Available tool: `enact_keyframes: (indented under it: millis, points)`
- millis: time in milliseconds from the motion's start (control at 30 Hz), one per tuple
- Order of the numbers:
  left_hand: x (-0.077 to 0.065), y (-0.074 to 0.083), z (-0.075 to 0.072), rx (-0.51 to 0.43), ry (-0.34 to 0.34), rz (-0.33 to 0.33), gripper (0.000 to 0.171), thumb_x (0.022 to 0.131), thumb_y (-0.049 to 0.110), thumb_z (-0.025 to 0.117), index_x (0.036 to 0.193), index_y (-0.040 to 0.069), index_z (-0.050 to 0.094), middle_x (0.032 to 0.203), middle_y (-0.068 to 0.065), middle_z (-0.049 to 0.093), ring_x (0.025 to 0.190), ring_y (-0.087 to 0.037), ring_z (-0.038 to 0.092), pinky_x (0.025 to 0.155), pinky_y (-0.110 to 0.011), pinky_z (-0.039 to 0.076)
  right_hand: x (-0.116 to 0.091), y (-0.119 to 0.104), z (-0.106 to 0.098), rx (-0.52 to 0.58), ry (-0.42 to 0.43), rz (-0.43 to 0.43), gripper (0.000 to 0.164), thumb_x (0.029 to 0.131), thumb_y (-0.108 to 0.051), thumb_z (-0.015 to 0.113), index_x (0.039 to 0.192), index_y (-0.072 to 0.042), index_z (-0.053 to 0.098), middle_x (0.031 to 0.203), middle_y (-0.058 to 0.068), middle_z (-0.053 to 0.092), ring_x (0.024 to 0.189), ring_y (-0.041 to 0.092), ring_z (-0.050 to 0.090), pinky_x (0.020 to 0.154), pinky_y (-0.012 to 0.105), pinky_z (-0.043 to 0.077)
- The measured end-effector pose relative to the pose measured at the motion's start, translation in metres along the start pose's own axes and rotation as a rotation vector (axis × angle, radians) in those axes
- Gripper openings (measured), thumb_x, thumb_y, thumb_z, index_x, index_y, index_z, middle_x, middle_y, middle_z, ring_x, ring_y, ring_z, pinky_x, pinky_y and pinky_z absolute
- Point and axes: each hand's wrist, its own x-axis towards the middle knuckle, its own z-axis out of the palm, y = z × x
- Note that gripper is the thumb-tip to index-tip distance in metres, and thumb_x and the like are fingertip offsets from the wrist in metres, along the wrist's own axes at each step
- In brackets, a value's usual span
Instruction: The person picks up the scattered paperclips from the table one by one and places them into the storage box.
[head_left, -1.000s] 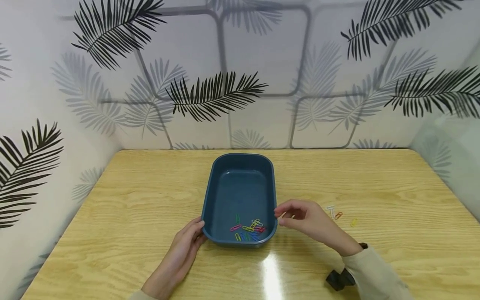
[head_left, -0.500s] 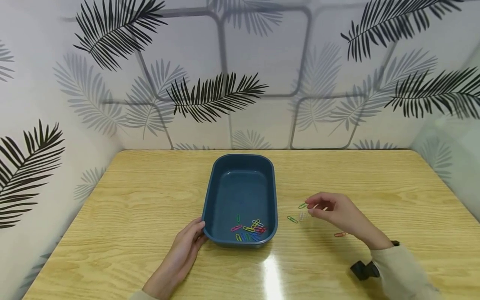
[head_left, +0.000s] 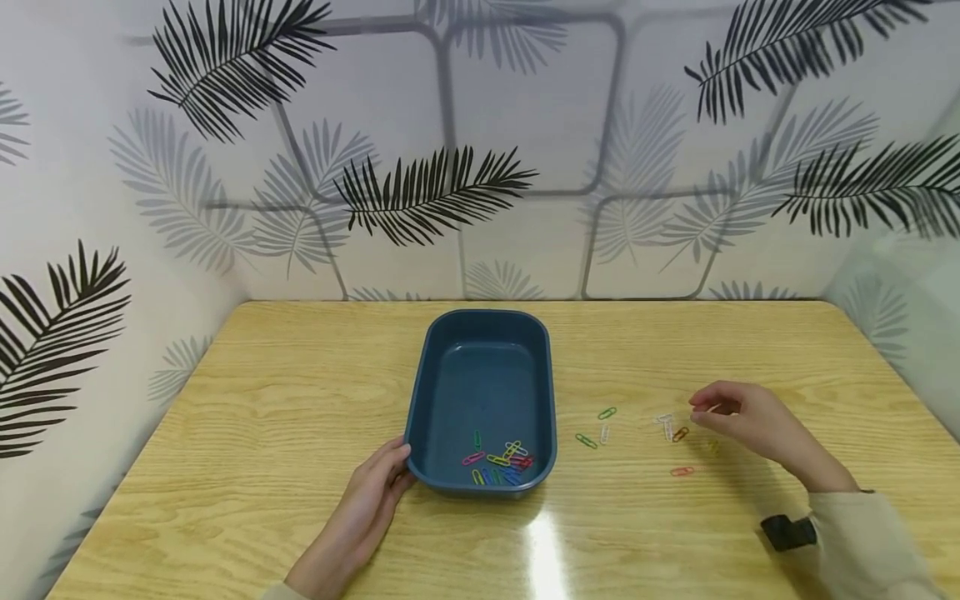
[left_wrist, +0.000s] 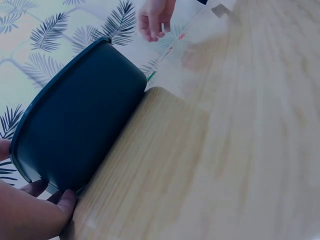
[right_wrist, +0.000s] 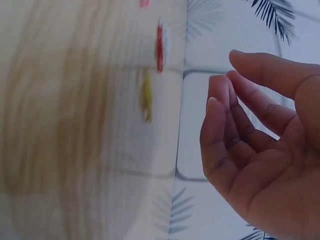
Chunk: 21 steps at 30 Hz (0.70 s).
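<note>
A dark blue plastic tray [head_left: 480, 392] stands mid-table, with several coloured paper clips [head_left: 496, 459] lying in its near end. At its near left corner my left hand [head_left: 369, 492] holds it; in the left wrist view the thumb is by the rim and the fingers [left_wrist: 62, 205] by the base. My right hand [head_left: 761, 421] hovers over the right part of the table, fingers loosely bent, with nothing between thumb and fingertips in the right wrist view. Closest to it are yellow paper clips [head_left: 713, 447] and a red-orange paper clip [head_left: 680, 434].
Between tray and right hand lie two green paper clips [head_left: 586, 441], white paper clips [head_left: 667, 427] and a pink paper clip [head_left: 682, 472] on the wooden table [head_left: 300, 375]. A leaf-patterned backdrop [head_left: 525, 242] rises behind the table's far edge.
My right hand has moved rightward from the tray's right rim, past the green and white paper clips, to above the yellow ones. My left hand and the tray have stayed put.
</note>
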Motion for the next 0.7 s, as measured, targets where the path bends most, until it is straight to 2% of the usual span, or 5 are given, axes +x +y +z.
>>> enact_keyframes:
  millis: [133,367,700]
  points:
    - [0.000,0.001,0.001,-0.002,-0.006,0.001,0.047,0.102,0.017,0.044,0.138,-0.012,0.038,0.137,-0.021,0.044,0.118,-0.017,0.048,0.101,-0.028,0.040,-0.008,0.015,-0.007,-0.058,-0.039,0.031,0.020,0.088,-0.016,0.071,0.098,0.001,0.067,0.091,0.005,0.066,0.080,0.019,0.060,0.063,0.028,0.050]
    - [0.000,0.001,0.001,-0.007,-0.004,-0.006,0.047,0.102,0.017,0.044,0.138,-0.012,0.038,0.137,-0.021,0.043,0.117,-0.017,0.048,0.101,-0.028,0.040,-0.019,0.025,-0.011,-0.081,-0.170,0.067,0.029,0.082,-0.022,0.078,0.097,-0.001,0.064,0.087,0.001,0.061,0.078,0.016,0.057,0.064,0.029,0.048]
    - [0.000,0.000,0.000,-0.003,-0.012,-0.016,0.048,0.103,0.019,0.044,0.139,-0.011,0.036,0.139,-0.021,0.041,0.120,-0.018,0.046,0.101,-0.027,0.040,-0.017,0.024,-0.005,-0.091,-0.156,0.025,0.019,0.079,-0.013,0.079,0.086,-0.004,0.064,0.078,-0.002,0.061,0.071,0.012,0.055,0.061,0.029,0.046]
